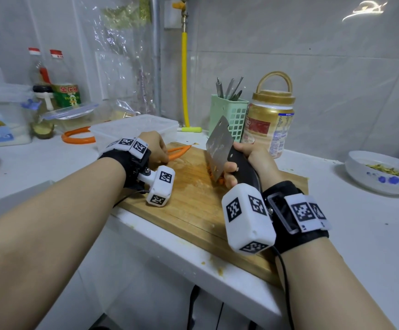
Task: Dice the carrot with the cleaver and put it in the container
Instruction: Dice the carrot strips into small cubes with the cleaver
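Mid-dicing: your right hand (248,163) grips the steel black-handled cleaver (220,148); left hand (155,146) pinches orange carrot strips (178,152) on the wooden board (193,210). Next, probably feed strips under the blade.

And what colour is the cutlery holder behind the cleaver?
Pale green, with a grid of holes. The holder shows in the head view.

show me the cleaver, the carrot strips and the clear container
cleaver (218,141), head view, middle of the flat steel blade
carrot strips (178,152), head view, the orange strips beyond the left hand
clear container (134,128), head view, its translucent front wall
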